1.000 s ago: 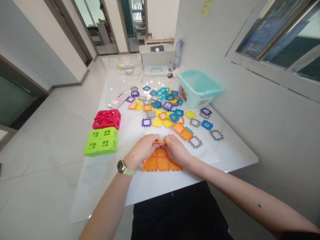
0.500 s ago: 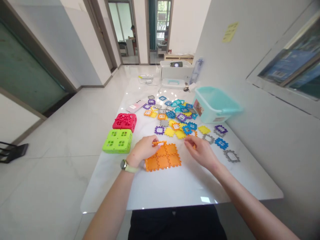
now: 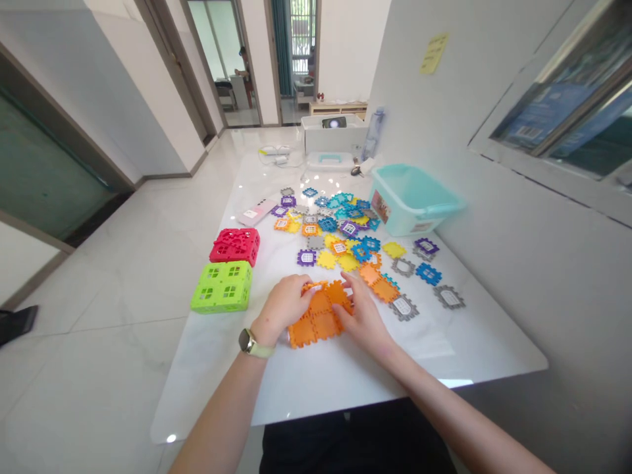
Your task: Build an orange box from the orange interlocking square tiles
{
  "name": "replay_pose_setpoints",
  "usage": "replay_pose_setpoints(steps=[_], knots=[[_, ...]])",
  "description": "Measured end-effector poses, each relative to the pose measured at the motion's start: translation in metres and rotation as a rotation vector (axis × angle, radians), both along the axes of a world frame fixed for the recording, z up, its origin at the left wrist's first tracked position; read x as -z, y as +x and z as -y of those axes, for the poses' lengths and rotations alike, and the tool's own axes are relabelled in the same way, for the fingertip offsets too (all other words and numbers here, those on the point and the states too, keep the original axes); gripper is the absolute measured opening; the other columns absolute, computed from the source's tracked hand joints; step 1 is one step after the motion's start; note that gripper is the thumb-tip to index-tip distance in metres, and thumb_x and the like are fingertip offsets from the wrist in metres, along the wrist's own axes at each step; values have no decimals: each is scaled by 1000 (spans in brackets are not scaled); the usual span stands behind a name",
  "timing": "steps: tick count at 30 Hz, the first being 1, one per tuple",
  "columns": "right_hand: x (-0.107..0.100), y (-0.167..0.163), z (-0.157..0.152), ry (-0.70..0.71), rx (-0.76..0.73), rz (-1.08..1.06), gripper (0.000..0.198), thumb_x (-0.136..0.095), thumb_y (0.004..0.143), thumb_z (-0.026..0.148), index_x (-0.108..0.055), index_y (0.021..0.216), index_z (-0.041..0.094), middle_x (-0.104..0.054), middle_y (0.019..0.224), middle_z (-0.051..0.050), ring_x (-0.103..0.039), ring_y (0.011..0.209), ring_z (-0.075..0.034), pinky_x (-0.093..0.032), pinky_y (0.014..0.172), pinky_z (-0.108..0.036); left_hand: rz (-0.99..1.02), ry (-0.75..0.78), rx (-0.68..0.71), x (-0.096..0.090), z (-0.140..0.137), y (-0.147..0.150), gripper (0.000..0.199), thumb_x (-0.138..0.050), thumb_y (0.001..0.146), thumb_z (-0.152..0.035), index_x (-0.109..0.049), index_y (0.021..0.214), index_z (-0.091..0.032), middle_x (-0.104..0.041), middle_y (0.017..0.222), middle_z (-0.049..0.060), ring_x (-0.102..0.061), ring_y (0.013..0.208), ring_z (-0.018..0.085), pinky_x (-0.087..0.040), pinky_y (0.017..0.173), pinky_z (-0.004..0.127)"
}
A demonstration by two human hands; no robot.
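Gripping an orange panel (image 3: 318, 319) two-handed nr the close edge of a white table (image 3: 345, 382). Pinching its far L corner w/ L hand (image 3: 284, 306), thumb vs. curled fingers, prob. to pin that side. Grasping its R edge w/ R hand (image 3: 363, 316), thumb flat on the top face and other fingers spread round the rim, apparently to brace from the opp. side. Also in view: just past R hand, two loose orange tiles (image 3: 385, 289) beside a grey tile (image 3: 403, 307), likely within easy reach; farther back, mixed tiles (image 3: 326, 259), perhaps spread to show each piece, by an aqua tub (image 3: 402, 216). At L, seemingly parked clear of the work: green box (image 3: 222, 288), red box (image 3: 234, 245). Hidden under L fingers: panel's far corner; can't tell loose tile from panel there. Can't see R fingertips fully, partly behind panel. Cut off at bottom: both forearms (image 3: 224, 401). Illegible: yellow note (image 3: 434, 54) up on wall (image 3: 415, 118).
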State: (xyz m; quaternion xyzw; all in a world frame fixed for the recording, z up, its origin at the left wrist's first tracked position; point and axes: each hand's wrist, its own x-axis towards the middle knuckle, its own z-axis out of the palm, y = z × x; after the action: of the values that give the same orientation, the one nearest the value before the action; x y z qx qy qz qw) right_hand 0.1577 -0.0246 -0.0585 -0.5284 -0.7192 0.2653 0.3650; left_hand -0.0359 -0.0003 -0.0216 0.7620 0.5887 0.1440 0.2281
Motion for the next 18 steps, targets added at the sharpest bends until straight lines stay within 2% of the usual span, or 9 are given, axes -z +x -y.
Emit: replay_pose_setpoints(steps=[3,6,8,11,13,18], knots=[[-1,-4,-6,55,-28,106,65,-52,78,8,-40,141,19,-57,124,-15,-56,114,-27,-48,98,-48,33,-7,-15,-2,0,0,21,-46,94,-30,-62,86,-19,-71,89,7,-65,83,20,-45,74,28],[-8,-3,-14,90,-87,203,55,-46,82,6,-47,136,19,-62,115,-14,-60,107,-27,-50,94,-46,151,-69,29,-6,0,-2,19,-47,93,-29,-62,89,-20,-71,92,5,-65,84,19,-47,74,28],[-17,-1,-19,114,-141,260,48,-44,87,7,-50,133,20,-63,109,-13,-61,103,-26,-51,90,-44,271,-154,44,-6,-2,-4,17,-50,90,-29,-62,98,-21,-71,99,4,-66,89,19,-49,77,27],[-29,3,-26,151,-226,312,44,-45,91,11,-51,133,21,-63,111,-12,-61,103,-26,-52,89,-42,444,-298,-7,-2,-5,-6,35,-55,86,-27,-54,120,-21,-69,110,6,-66,96,19,-51,81,28],[-32,3,-29,200,-257,327,43,-44,92,11,-49,134,21,-63,113,-12,-60,103,-26,-52,89,-43,551,-361,-23,1,-7,-5,44,-56,85,-23,-49,128,-19,-67,115,8,-65,100,18,-52,83,28],[-23,-4,-29,327,-331,334,43,-40,93,8,-50,134,21,-62,114,-13,-59,107,-26,-51,91,-43,756,-382,30,5,-11,2,45,-48,75,-6,-54,119,-16,-62,122,7,-58,112,17,-44,100,29]])
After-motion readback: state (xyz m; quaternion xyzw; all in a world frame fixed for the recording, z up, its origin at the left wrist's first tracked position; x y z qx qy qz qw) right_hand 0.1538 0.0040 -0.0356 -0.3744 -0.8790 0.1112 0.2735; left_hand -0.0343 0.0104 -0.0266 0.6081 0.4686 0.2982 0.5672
